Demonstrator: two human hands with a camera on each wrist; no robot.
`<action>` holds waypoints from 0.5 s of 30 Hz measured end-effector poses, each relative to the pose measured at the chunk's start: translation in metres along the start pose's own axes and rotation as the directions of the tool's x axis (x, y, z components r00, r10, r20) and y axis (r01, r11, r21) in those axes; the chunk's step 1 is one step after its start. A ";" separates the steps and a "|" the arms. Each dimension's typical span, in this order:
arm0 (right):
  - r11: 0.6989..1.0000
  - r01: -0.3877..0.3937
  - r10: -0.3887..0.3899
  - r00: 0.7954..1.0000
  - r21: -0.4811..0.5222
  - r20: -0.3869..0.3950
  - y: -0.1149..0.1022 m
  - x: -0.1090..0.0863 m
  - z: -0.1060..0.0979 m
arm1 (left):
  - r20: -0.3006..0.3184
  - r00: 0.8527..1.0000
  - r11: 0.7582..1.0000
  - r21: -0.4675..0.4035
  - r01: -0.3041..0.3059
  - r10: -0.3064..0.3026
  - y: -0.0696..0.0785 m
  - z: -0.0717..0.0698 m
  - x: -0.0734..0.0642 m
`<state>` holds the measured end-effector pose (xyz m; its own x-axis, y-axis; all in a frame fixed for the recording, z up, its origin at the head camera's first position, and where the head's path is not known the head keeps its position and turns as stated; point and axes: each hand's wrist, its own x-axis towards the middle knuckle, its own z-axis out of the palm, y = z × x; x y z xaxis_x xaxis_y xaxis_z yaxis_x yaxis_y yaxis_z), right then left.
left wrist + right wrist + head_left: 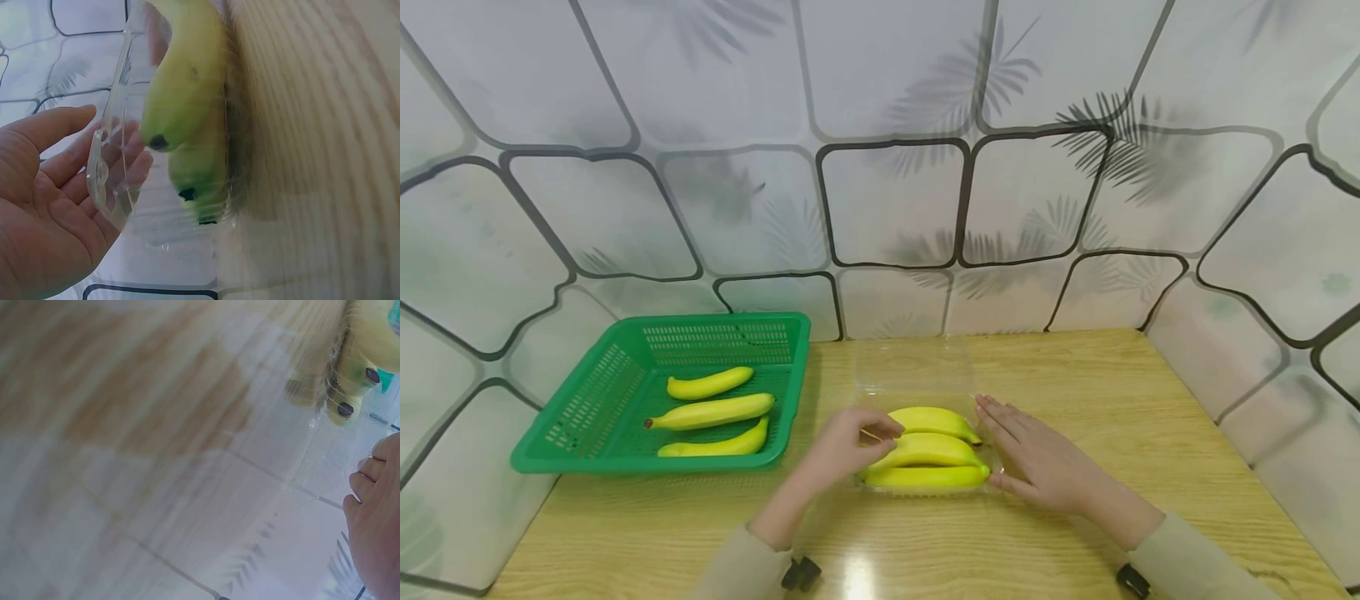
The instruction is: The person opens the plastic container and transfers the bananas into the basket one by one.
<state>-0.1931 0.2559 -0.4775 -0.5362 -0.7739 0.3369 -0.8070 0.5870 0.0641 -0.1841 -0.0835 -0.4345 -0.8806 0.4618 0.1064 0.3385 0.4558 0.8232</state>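
A clear plastic box (917,492) sits on the table with three yellow bananas (934,452) lying side by side in it. Its transparent lid (913,367) is folded back toward the wall. My left hand (847,442) is at the box's left end, its fingers loosely bent over the rim. In the left wrist view that hand (56,194) shows thumb and fingers spread apart, with the clear box edge in front of the fingers. On the opposite end, my right hand (1037,458) lies with straight fingers along the box's right side.
A green plastic basket (647,465) stands to the left, with three more bananas (711,412) inside. Both stand on a wood-grain table (1075,375). Patterned walls (895,200) rise behind and at the sides.
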 end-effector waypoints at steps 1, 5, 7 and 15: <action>1.000 -0.001 0.001 1.000 0.000 0.002 0.000 0.000 0.000 | 0.002 1.000 1.000 0.003 -0.001 0.001 -0.001 0.002 0.000; 1.000 -0.011 0.011 1.000 0.004 0.006 0.000 -0.001 0.000 | 0.012 1.000 1.000 0.022 -0.001 0.001 0.000 0.007 0.001; 1.000 -0.013 0.013 1.000 0.005 0.006 -0.001 -0.001 0.000 | 0.019 1.000 1.000 0.028 -0.001 0.001 0.001 0.009 0.001; 1.000 -0.005 0.005 1.000 0.012 -0.005 0.000 -0.001 0.002 | 0.051 0.999 0.999 0.037 0.008 -0.010 0.003 0.017 0.002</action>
<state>-0.1931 0.2565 -0.4795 -0.5393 -0.7696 0.3419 -0.8072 0.5882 0.0506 -0.1789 -0.0685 -0.4412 -0.8655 0.4960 0.0697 0.3439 0.4875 0.8026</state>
